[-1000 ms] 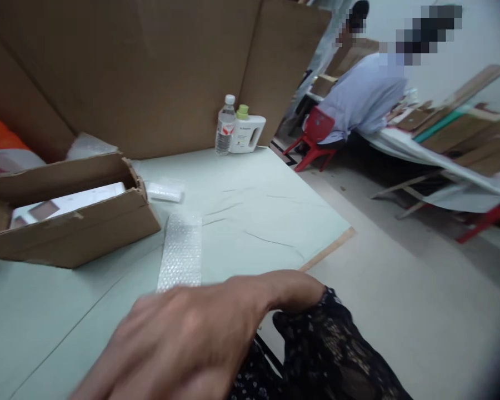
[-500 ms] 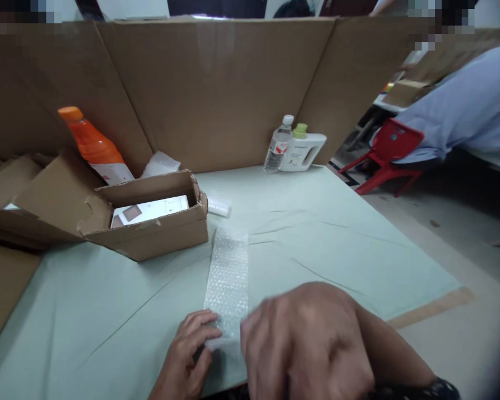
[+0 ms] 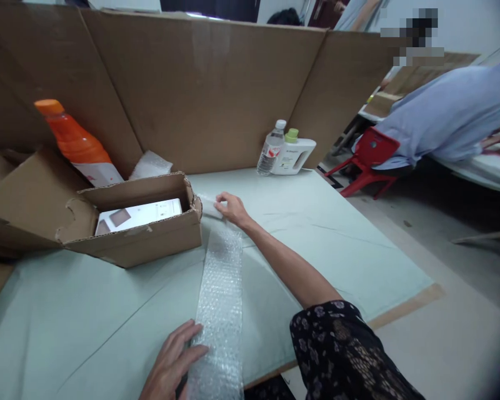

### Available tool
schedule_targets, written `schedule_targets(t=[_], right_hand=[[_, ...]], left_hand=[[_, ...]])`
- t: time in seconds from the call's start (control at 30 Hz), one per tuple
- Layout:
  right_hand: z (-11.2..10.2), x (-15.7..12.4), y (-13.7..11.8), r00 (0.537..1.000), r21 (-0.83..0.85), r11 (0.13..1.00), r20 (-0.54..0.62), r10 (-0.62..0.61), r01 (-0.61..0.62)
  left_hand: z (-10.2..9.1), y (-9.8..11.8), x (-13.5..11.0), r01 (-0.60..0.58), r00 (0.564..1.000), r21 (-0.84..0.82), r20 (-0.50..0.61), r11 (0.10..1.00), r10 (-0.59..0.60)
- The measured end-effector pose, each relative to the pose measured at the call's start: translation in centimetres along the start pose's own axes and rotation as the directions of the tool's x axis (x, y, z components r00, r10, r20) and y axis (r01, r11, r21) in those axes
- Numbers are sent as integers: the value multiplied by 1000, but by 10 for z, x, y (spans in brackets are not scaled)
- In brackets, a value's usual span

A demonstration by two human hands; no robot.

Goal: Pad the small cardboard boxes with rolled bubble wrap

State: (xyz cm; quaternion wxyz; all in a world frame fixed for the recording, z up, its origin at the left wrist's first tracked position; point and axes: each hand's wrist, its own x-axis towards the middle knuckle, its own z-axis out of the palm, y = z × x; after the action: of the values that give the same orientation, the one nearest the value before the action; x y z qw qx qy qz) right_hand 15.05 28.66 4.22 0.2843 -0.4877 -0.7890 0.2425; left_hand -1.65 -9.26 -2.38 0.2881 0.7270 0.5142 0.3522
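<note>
A long strip of bubble wrap [image 3: 220, 283] lies lengthwise before me and runs down past the lower edge of the picture. My left hand [image 3: 175, 358] rests on its left edge, fingers stretched out. At the far end of the strip, my right hand [image 3: 232, 209] has thumb and fingers closed on the right end of a small clear plastic roll [image 3: 206, 202]. The cardboard box [image 3: 162, 240], open at the top, partly hides that roll. Inside the box lies a white carton [image 3: 150, 214] with brown squares printed on it.
An orange bottle [image 3: 81, 144] leans behind the box, beside a folded bubble-wrap piece [image 3: 150, 165]. A water bottle [image 3: 270, 150] and a white jug [image 3: 294, 155] stand against the cardboard screen [image 3: 216, 94]. To the right, a person [image 3: 437, 116] sits on a red chair [image 3: 370, 150].
My right hand has moved from the near end of the bubble wrap out to the small clear roll. The strip now extends nearer to me. My view has shifted slightly.
</note>
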Motion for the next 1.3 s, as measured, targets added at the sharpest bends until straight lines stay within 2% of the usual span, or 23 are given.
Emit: schedule_targets(t=[0.1,0.2,0.3,0.4,0.53,0.63,0.73,0.8,0.87,0.93,1.0,1.07,1.1,1.13,1.2,1.3], right_hand=[[-24,-27,10,994,14,1000,-111,-13,15],[-46,-66,23,978,-8,997,-191,-80,80],[-54,-97,33,974,-34,992,-190,-122,118],[-53,-103,35,982,-40,996,-170,-82,76],[-51,-85,18,985,-140,988,-154,-81,60],[-58,-88,-8,976,-148,979,-148,-160,138],[-72,-123,-32,925,-54,956,-242,-293,289],[-80,-160,-43,875,-4,928,-333,-351,371],[-82,-199,-52,849,31,901,-350,-395,432],[-75,-233,-57,858,37,877,-232,-459,479],[-58,-257,-59,857,5,857,-4,-516,516],[-37,-270,-56,825,-58,835,206,-526,547],[-27,-273,-54,812,-91,825,269,-518,557],[-18,-275,-51,807,-119,820,301,-507,560],[-6,-273,-47,823,-130,833,293,-486,538],[-3,-269,-45,883,-20,906,234,-406,422]], left_hand=[[-7,0,-4,-32,999,46,4,998,32],[-18,1,-5,-63,997,73,59,995,59],[-25,5,-4,-43,992,105,120,994,30],[-29,12,-1,-43,985,113,170,993,23],[-29,27,14,55,995,103,79,993,-63],[-28,37,35,154,988,66,24,986,-155],[-25,37,55,279,960,96,-25,955,-278],[-21,32,64,358,933,127,-76,925,-351],[-18,26,68,409,911,139,-116,902,-395],[-14,21,70,425,903,154,-144,892,-405],[-11,17,70,408,910,192,-166,893,-380],[-9,16,67,365,926,244,-198,898,-322],[-9,17,65,333,934,269,-225,904,-278],[-10,18,62,292,942,292,-255,911,-220],[-12,23,54,168,958,337,-276,926,-73],[-17,33,41,-32,977,363,-187,931,106]])
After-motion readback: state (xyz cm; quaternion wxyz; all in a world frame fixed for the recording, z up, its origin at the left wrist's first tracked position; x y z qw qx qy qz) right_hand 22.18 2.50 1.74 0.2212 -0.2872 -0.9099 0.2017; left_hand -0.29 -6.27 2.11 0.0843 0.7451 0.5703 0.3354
